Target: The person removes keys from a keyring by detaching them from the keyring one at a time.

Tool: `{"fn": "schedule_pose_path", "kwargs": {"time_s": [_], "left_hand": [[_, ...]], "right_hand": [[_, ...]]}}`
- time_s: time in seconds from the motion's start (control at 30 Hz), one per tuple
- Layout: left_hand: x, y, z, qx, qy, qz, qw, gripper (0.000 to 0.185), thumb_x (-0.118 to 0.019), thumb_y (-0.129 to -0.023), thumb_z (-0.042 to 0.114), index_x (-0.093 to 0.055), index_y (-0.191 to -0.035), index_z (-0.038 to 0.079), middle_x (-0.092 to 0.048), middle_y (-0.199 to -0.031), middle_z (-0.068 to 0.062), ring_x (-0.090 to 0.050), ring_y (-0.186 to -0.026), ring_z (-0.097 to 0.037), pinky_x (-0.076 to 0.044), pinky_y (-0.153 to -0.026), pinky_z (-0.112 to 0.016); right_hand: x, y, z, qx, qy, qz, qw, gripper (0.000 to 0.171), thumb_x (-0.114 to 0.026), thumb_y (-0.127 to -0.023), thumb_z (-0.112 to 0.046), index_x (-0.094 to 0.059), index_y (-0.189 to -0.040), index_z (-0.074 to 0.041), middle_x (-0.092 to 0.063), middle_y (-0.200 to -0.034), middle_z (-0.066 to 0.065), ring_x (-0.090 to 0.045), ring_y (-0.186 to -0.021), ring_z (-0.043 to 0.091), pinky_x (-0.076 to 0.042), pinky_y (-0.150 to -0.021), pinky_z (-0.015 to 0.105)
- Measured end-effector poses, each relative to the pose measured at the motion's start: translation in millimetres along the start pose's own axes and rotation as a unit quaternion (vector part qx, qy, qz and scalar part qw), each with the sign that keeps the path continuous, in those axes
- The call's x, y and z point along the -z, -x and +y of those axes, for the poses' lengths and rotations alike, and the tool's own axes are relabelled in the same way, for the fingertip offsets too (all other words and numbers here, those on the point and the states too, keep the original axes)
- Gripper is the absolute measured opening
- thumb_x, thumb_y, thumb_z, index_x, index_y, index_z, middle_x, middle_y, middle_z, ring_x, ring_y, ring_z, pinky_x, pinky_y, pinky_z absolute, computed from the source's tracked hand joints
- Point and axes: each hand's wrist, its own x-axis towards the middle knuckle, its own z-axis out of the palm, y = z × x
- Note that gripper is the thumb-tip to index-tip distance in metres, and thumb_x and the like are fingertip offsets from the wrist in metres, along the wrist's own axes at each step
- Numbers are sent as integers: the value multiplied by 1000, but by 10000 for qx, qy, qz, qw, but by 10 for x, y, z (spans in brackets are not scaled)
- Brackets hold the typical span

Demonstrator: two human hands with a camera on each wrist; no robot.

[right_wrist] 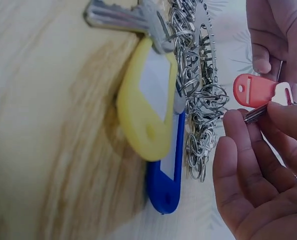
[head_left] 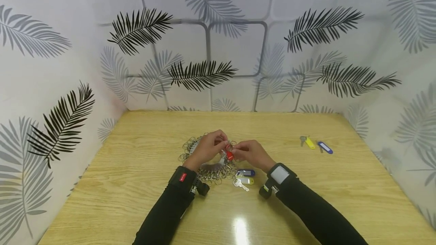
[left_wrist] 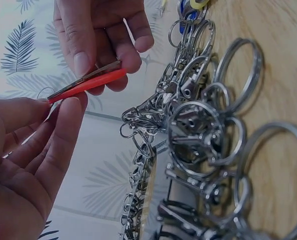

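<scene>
Above the tabletop, both hands hold a red key tag with a metal key lying along it. My left hand pinches the tag's end, where a thin ring shows. My right hand pinches the key between thumb and fingers, its fingertips close to the tag's other end. In the right wrist view the red tag's holed end sticks out above my right fingers. Just below the hands lies a cluster of metal key rings with clasps, partly hidden by my left hand.
Near the cluster's right side lie a blue key tag, a yellow key tag and a silver key. Farther right on the wooden table are another yellow tag, a blue tag and keys. A patterned wall stands behind.
</scene>
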Motion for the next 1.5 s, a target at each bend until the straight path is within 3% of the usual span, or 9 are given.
{"fn": "schedule_pose_path", "kwargs": {"time_s": [0.13,0.33,0.5,0.6,0.77,1.0,1.2,1.33,1.5], "left_hand": [[-21,-43,-60,-53,11,14,10000,6,-58,-97,9,-59,-101,3,-67,-93,-12,-69,-78,-25,-56,-73,-45],[-35,-63,-87,-169,172,-17,9997,8,-57,-98,9,-58,-103,3,-65,-95,-13,-69,-81,-25,-56,-74,-44],[-50,-55,-74,-154,19,-4,9999,6,-57,-98,10,-57,-103,6,-65,-96,-10,-69,-83,-23,-57,-75,-41],[-55,-42,-59,-66,-107,-70,9999,15,-57,-99,14,-56,-112,9,-66,-104,-10,-69,-88,-24,-56,-76,-37],[-35,-34,-35,15,-315,-157,9994,30,-55,-100,22,-50,-129,15,-60,-120,-11,-65,-99,-22,-53,-80,-34],[7,-26,-50,49,-518,-89,9986,30,-55,-100,26,-52,-128,17,-60,-117,-5,-62,-100,-20,-52,-80,-36],[-20,26,-112,29,-757,-101,9971,29,-55,-100,29,-55,-126,16,-61,-118,-4,-60,-106,-22,-49,-88,-38],[-44,50,-139,-18,-763,-139,9970,29,-54,-100,28,-56,-126,15,-61,-118,-4,-60,-107,-21,-48,-89,-38],[-43,5,-99,-132,-730,-49,9972,27,-55,-100,28,-57,-124,15,-62,-117,-3,-60,-105,-21,-49,-89,-39]], "right_hand": [[21,-19,51,-108,-140,-7,9998,22,-65,-94,-19,-72,-108,-4,-73,-95,10,-68,-88,31,-56,-76,41],[58,-13,31,-61,-165,-18,9998,19,-64,-94,-18,-71,-103,-3,-72,-93,9,-68,-85,29,-56,-76,42],[105,-10,-27,224,472,-89,9986,16,-63,-95,-17,-70,-98,-3,-71,-89,7,-67,-80,26,-55,-70,36],[179,-8,-52,248,850,-111,9960,15,-61,-96,-16,-69,-98,-4,-70,-87,6,-65,-76,22,-54,-67,31],[507,-19,62,-294,924,210,9951,18,-61,-96,-16,-67,-100,1,-68,-86,9,-63,-75,18,-54,-66,31],[1126,-25,402,-1114,673,811,9882,27,-57,-98,-14,-63,-109,10,-65,-97,20,-66,-88,29,-56,-78,37],[1449,93,708,-1563,1486,1212,9689,29,-56,-95,-16,-66,-100,11,-67,-92,19,-62,-83,28,-51,-70,34],[1551,182,911,-1902,1877,1357,9540,31,-56,-91,-18,-68,-100,10,-69,-88,15,-60,-88,33,-49,-74,39],[1643,187,1019,-1916,2545,1755,9315,32,-56,-91,-20,-72,-99,6,-72,-86,15,-65,-88,35,-52,-76,43]]}}
